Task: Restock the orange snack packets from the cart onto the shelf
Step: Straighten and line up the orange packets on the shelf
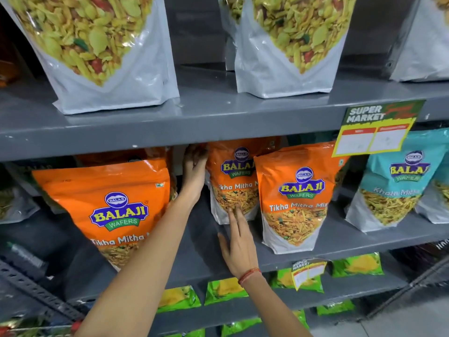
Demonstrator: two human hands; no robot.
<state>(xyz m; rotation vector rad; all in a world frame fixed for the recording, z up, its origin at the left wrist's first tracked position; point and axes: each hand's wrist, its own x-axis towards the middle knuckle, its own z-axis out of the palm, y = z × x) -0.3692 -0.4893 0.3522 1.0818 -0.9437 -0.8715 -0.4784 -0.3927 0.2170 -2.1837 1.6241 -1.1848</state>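
Orange snack packet (233, 181) upright on middle shelf (340, 239), set back, just at 9 o'clock of a front packet (295, 198). Left hand (194, 169) curled on its top corner, steadying; right hand (239, 249) flat, fingers together, pressing the lower face, probably squaring it. Larger-looking orange packet (107, 210) at 9 o'clock, teal one (393, 181) at 3.

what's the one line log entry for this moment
step: seating orange packet on shelf | left hand: top edge | right hand: base

Bare shelf (199, 242) gap between left orange packet (107, 210) and middle orange packets (233, 181).
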